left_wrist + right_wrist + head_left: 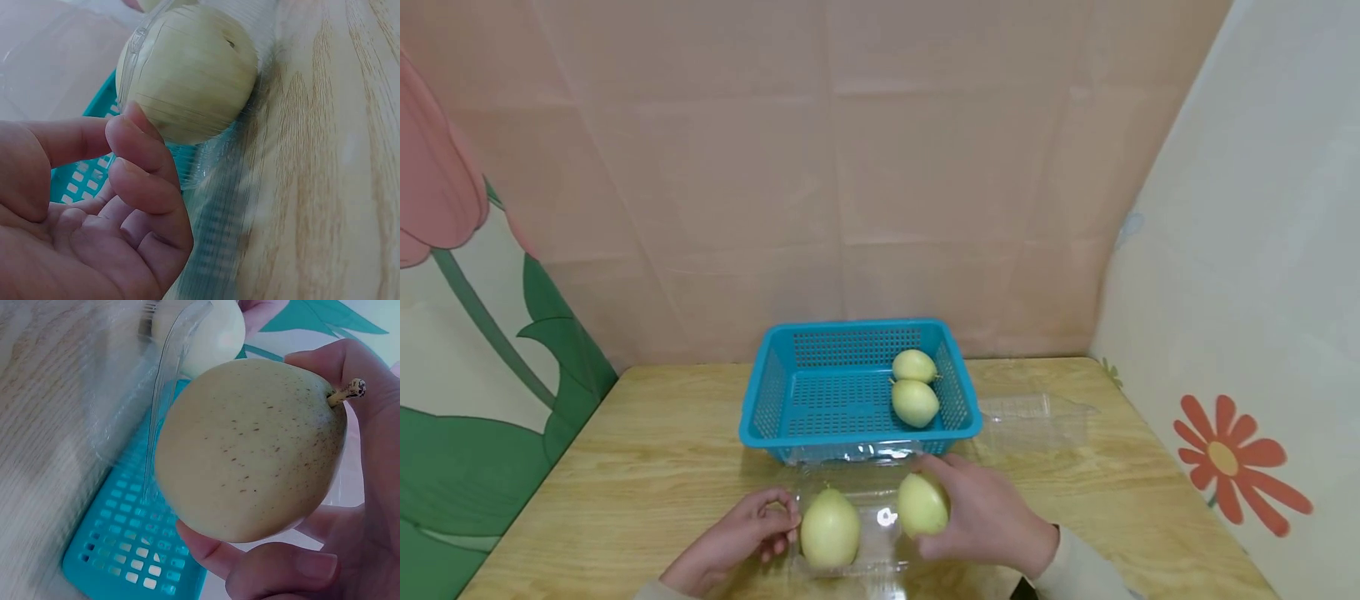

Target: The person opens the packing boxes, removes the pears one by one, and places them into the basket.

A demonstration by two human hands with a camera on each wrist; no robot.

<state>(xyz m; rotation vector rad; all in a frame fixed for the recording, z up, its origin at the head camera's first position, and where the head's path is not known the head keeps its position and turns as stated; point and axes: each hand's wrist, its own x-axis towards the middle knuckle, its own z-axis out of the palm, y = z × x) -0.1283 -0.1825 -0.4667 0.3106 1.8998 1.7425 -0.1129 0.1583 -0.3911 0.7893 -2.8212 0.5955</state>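
My right hand (981, 512) grips a pale yellow-green pear (250, 450) between thumb and fingers, over the right part of a clear plastic container (880, 504). The pear's short stem points toward the palm in the right wrist view. A second pear (831, 529) sits at the left end of the container. At that end my left hand (760, 521) pinches the container's edge with thumb and curled fingers; the exact contact is partly hidden in the left wrist view (119, 194).
Behind the container stands a blue perforated basket (842, 440) with two pears (914, 403) at its right side. Another clear plastic container (1037, 421) lies right of the basket on the wooden table (662, 442). A pinkish cloth (850, 167) hangs behind.
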